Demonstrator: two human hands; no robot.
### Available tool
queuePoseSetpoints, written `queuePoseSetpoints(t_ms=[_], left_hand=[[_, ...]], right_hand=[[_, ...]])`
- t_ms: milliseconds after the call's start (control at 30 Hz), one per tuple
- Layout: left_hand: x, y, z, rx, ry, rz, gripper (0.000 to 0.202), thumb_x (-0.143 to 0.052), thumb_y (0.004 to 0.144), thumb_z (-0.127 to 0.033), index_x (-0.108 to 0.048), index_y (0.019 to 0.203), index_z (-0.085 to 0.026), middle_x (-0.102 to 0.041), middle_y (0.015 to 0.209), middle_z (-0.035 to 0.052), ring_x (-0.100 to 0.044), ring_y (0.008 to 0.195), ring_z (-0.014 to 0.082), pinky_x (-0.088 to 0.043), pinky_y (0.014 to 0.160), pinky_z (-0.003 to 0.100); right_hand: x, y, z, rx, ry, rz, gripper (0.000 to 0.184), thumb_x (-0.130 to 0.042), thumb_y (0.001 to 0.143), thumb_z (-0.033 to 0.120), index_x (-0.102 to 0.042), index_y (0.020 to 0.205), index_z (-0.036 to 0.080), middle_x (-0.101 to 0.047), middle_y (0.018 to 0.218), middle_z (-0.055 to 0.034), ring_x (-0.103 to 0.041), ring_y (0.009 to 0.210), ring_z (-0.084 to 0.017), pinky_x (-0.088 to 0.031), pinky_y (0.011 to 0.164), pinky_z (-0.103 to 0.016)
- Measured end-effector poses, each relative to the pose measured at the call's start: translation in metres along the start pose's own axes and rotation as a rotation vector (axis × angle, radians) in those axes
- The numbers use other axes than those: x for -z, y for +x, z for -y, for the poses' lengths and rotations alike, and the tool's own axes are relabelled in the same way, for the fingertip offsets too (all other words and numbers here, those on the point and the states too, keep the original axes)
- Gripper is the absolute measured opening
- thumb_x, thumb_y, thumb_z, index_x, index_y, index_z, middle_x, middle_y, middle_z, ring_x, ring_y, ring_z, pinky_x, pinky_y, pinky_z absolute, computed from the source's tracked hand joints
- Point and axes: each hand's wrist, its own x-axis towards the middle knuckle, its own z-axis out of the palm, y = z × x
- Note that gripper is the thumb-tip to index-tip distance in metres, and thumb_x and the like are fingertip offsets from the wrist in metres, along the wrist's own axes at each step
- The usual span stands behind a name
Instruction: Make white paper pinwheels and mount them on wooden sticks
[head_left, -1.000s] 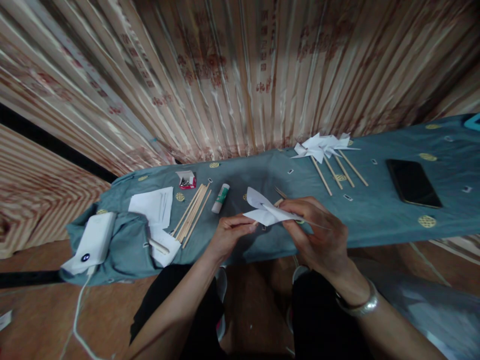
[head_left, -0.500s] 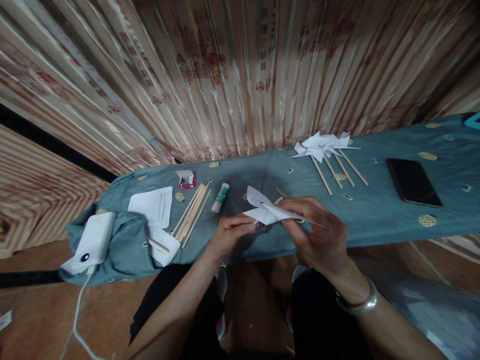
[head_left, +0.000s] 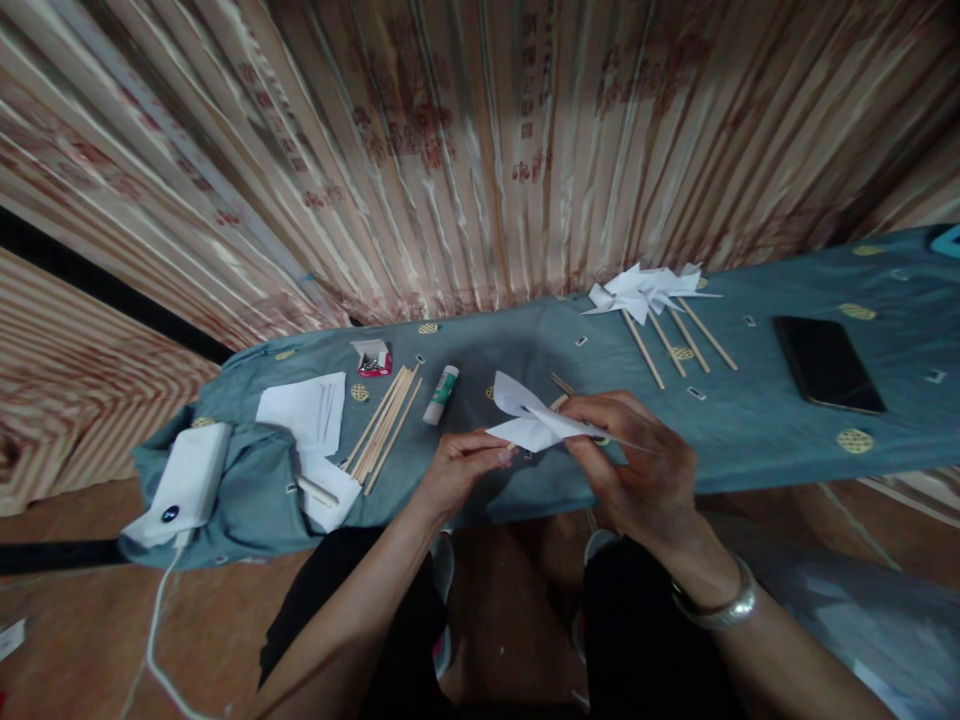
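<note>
Over the front edge of a blue-grey cloth-covered table (head_left: pixel 750 430), both my hands work on a white folded paper pinwheel (head_left: pixel 529 415). My left hand (head_left: pixel 457 470) is closed, pinching a thin wooden stick beneath the paper. My right hand (head_left: pixel 637 465) is closed on the pinwheel's right side, fingers curled round the paper and stick end. A silver bracelet (head_left: pixel 716 605) sits on my right wrist.
Several finished white pinwheels on sticks (head_left: pixel 652 300) lie at the back. A bundle of wooden sticks (head_left: pixel 382 425), a glue stick (head_left: pixel 441 394), a small red box of pins (head_left: pixel 373 360), white paper sheets (head_left: pixel 304 410), a white power bank (head_left: pixel 184 485) and a black phone (head_left: pixel 825 365) lie around.
</note>
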Motion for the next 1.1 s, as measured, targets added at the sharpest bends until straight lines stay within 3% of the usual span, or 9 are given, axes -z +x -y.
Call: queuePoseSetpoints(t_ms=[300, 533, 800, 1100], left_hand=[[0.003, -0.001, 0.0, -0.011, 0.026, 0.033, 0.026, -0.09, 0.052, -0.035, -0.079, 0.065, -0.017, -0.069, 0.068, 0.0042, -0.056, 0.061, 0.0108, -0.046, 0.062, 0.025], [0.001, -0.002, 0.002, -0.034, 0.046, 0.025, 0.027, -0.089, 0.054, -0.035, -0.08, 0.072, -0.017, -0.068, 0.069, 0.0036, -0.056, 0.062, 0.011, -0.045, 0.063, 0.025], [0.0, -0.011, 0.017, 0.008, 0.005, -0.067, 0.027, -0.088, 0.053, -0.032, -0.081, 0.074, -0.017, -0.065, 0.064, 0.0008, -0.056, 0.059, 0.0101, -0.045, 0.061, 0.024], [0.007, -0.034, 0.02, -0.018, -0.037, -0.205, 0.035, -0.09, 0.047, -0.036, -0.08, 0.073, -0.016, -0.068, 0.063, 0.0021, -0.058, 0.057, 0.011, -0.047, 0.061, 0.025]], right_hand=[[-0.007, 0.001, -0.006, -0.517, 0.383, -0.023, 0.01, -0.072, 0.083, 0.026, -0.076, 0.091, 0.023, -0.077, 0.086, 0.0001, -0.07, 0.076, -0.015, -0.055, 0.071, -0.027], [-0.026, 0.003, -0.024, -0.943, 0.88, -0.101, 0.028, -0.087, 0.061, 0.044, -0.075, 0.075, 0.023, -0.077, 0.076, -0.0016, -0.069, 0.066, -0.017, -0.056, 0.066, -0.03], [-0.045, 0.002, -0.034, -1.126, 1.048, -0.11, 0.034, -0.094, 0.044, 0.037, -0.072, 0.065, 0.021, -0.074, 0.065, 0.0018, -0.07, 0.066, -0.016, -0.057, 0.075, -0.029], [-0.06, 0.003, -0.036, -1.113, 1.06, 0.062, 0.038, -0.093, 0.045, 0.037, -0.071, 0.07, 0.019, -0.075, 0.068, -0.001, -0.072, 0.071, -0.019, -0.058, 0.072, -0.03]])
